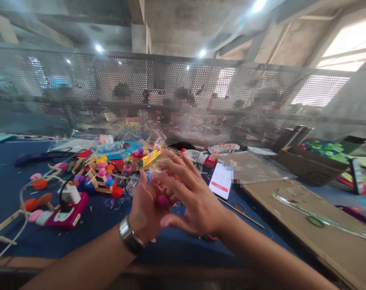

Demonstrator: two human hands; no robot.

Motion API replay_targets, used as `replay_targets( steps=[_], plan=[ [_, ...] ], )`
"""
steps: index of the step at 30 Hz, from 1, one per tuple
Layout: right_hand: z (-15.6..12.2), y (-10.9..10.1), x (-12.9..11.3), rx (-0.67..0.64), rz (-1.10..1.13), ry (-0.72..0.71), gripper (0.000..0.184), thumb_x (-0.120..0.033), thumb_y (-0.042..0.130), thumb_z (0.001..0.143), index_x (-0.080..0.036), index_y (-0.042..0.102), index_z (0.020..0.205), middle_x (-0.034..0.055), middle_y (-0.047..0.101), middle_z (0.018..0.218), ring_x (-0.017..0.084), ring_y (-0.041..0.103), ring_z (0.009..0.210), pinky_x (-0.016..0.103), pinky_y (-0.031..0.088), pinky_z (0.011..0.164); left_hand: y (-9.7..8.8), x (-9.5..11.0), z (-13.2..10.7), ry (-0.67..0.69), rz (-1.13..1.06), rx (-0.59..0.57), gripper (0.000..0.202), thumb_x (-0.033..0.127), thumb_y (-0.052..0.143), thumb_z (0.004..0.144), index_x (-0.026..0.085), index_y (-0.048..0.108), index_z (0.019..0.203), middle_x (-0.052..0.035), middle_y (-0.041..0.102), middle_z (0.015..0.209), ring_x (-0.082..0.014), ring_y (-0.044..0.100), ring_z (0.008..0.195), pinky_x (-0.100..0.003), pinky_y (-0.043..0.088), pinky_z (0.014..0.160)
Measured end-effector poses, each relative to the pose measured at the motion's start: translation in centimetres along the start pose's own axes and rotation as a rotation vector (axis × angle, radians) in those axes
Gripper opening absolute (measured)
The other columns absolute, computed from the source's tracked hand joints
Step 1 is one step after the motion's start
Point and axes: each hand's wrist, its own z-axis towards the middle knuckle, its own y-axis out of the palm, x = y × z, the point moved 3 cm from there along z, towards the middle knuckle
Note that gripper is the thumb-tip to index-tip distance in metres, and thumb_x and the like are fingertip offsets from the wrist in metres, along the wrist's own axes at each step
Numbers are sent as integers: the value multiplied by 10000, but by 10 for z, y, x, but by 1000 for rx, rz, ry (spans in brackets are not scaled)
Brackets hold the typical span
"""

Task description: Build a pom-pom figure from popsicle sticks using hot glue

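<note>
Nearest, two bare forearms (95,257), cut off below. Left hand (146,215) cupped palm-up, one metal band (131,235) at its wrist. Right hand (195,201) open before it, fingers spread, blurred. One pink piece (163,201) between them above the desk (104,217), partly hidden; cannot tell if the left grips it. Toward the desk's near edge, left: one magenta power strip (80,209), one white plug (71,195). Coloured heap (102,173) beyond, too tangled to count.
</note>
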Motion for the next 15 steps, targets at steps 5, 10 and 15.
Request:
replay_targets(
  steps=[5, 10, 15],
  plan=[
    [-14, 14, 15, 79, -18, -14, 565, -577, 630, 910, -186, 645, 1318, 144, 632, 1325, 375, 388, 1432, 602, 366, 1170, 4, 22, 4, -318, -331, 110, 639, 689, 366, 966, 162, 722, 1027, -108, 745, 900, -209, 717, 791, -206, 436, 424],
    [-16, 21, 13, 127, 62, -7, 288, -377, 704, 905, -225, 733, 1147, 104, 704, 1193, 343, 482, 1309, 546, 451, 1091, 6, 20, 7, -284, -280, 27, 690, 700, 320, 973, 152, 735, 1025, -119, 745, 911, -202, 708, 761, -237, 494, 483],
    [-15, 10, 31, 229, 210, 108, 245, -343, 728, 897, -257, 700, 1125, 79, 710, 1101, 286, 607, 1148, 509, 495, 1022, -5, 29, 39, -15, -61, -96, 673, 749, 425, 914, 158, 736, 998, -123, 737, 998, -218, 698, 872, -289, 558, 663]
  ],
)
